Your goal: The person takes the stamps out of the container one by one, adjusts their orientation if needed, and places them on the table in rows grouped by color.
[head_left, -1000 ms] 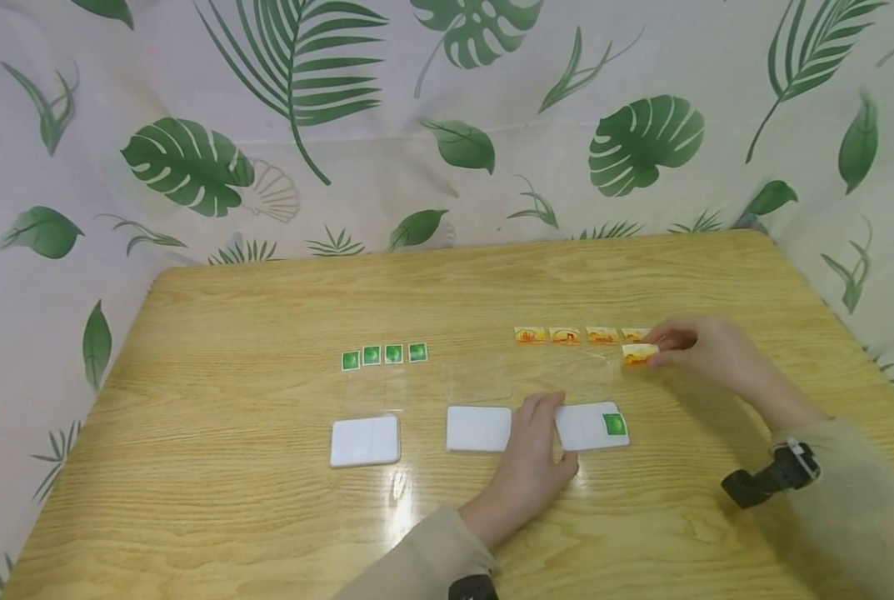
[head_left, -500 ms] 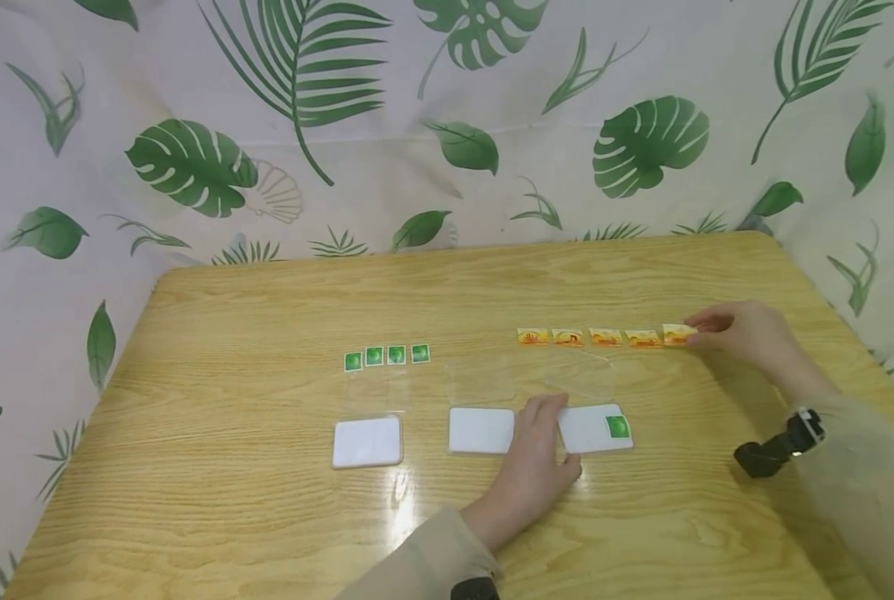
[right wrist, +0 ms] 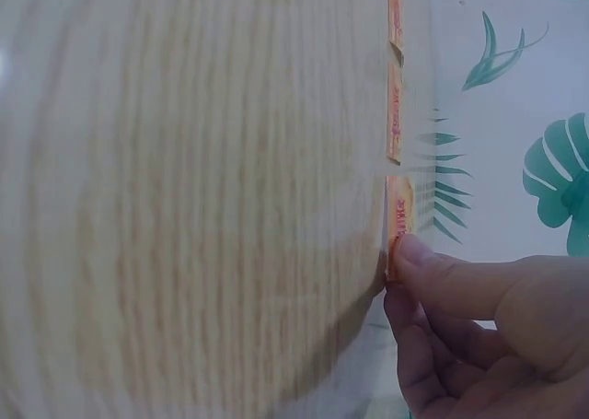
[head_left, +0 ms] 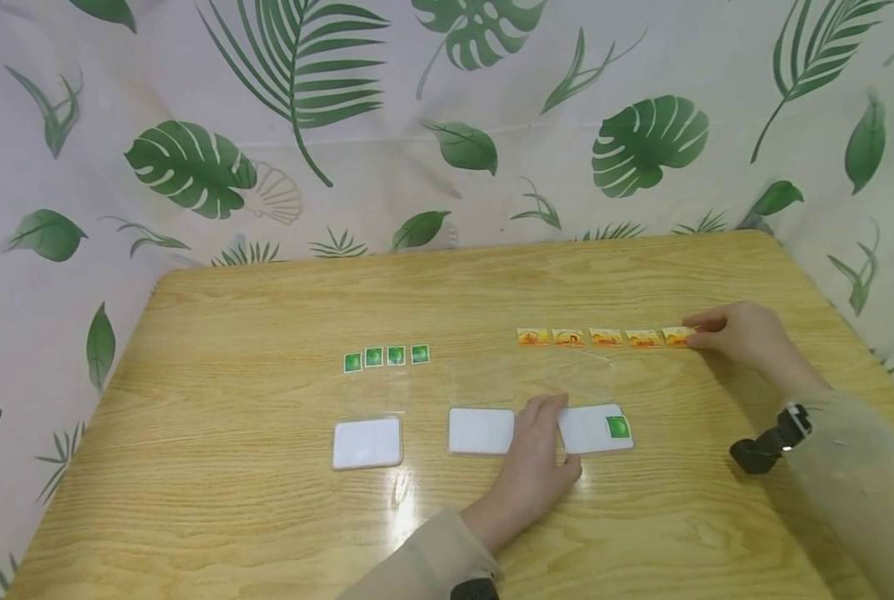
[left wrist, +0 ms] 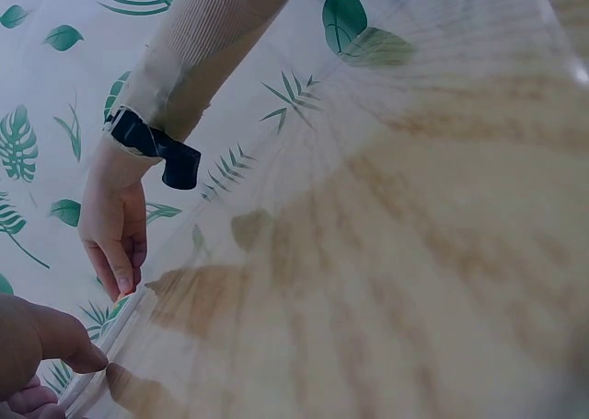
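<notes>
At the right end of a row of orange-yellow stamps (head_left: 606, 337), my right hand (head_left: 750, 337) pinches the last stamp (head_left: 674, 336) by its right side. The right wrist view shows the thumb on the face of this stamp (right wrist: 401, 203), low against the wood. My left hand (head_left: 535, 458) holds the right-hand white card stack (head_left: 587, 429) at its left end, fingers at the far edge and thumb at the near one. A green stamp (head_left: 618, 427) lies on that stack's right end. In the left wrist view, the left thumb (left wrist: 78, 345) meets the stack's edge.
Two more white card stacks, a middle one (head_left: 480, 431) and a left one (head_left: 367, 443), lie on the wooden table (head_left: 214, 500). Several green stamps (head_left: 396, 356) form a row behind them. Thin clear sheets (head_left: 480, 379) lie between stamps and stacks. A leaf-patterned cloth (head_left: 387, 108) hangs behind.
My right hand has carried the orange-yellow stamp rightward and slightly away, from below the row to its right end, and lowered it in line. The left hand has kept its place.
</notes>
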`<state>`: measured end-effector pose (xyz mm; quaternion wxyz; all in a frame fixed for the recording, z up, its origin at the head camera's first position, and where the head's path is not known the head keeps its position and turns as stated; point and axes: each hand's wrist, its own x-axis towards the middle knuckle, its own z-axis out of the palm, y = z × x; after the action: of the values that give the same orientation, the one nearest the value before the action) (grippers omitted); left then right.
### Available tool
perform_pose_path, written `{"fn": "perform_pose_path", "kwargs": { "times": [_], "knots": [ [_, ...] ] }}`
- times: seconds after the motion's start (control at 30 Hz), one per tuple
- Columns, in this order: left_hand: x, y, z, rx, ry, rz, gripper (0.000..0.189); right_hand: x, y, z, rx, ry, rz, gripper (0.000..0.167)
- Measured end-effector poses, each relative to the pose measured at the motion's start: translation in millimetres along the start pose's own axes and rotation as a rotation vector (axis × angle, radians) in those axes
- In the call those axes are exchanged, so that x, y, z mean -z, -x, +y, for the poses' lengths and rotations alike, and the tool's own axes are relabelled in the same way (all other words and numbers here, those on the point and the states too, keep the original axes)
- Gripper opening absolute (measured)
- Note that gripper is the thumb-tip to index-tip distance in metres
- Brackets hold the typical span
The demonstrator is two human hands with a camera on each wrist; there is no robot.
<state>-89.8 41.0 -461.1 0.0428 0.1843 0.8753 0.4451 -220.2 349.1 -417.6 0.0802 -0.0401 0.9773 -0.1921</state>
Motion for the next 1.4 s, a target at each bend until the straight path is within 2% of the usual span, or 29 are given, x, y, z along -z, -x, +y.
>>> {"fn": "perform_pose_path", "kwargs": {
  "times": [0.47, 0.67, 0.83, 1.03, 1.1, 1.23, 1.4],
  "knots": [
    [0.1, 0.9, -0.5, -0.002, -0.006, 0.003, 0.068, 2, 0.5, -3, 0.022, -0.009, 0.020, 0.044],
    [-0.4, 0.6, -0.7, -0.002, -0.002, 0.000, 0.067, 3, 10.3, -18, 0.038, -0.041, 0.069, 0.045],
    [-0.9, 0.2, -1.3, -0.006, 0.001, 0.002, 0.067, -3, 24.7, -43, 0.126, -0.048, 0.087, 0.038],
    [-0.7, 0.1, -0.5, -0.003, -0.004, 0.000, 0.068, -23, 50.4, -69, 0.375, -0.091, 0.038, 0.028],
    [-0.2, 0.3, 0.4, -0.001, -0.005, 0.001, 0.068, -29, 58.6, -75, 0.425, -0.104, 0.010, 0.028],
    [1.2, 0.7, 1.8, 0.001, -0.007, 0.009, 0.068, -35, 70.8, -83, 0.435, -0.110, -0.038, 0.032],
    [1.2, 1.2, 2.2, 0.001, -0.011, 0.012, 0.067, -41, 78.7, -86, 0.440, -0.115, -0.050, 0.034]
  ]
}}
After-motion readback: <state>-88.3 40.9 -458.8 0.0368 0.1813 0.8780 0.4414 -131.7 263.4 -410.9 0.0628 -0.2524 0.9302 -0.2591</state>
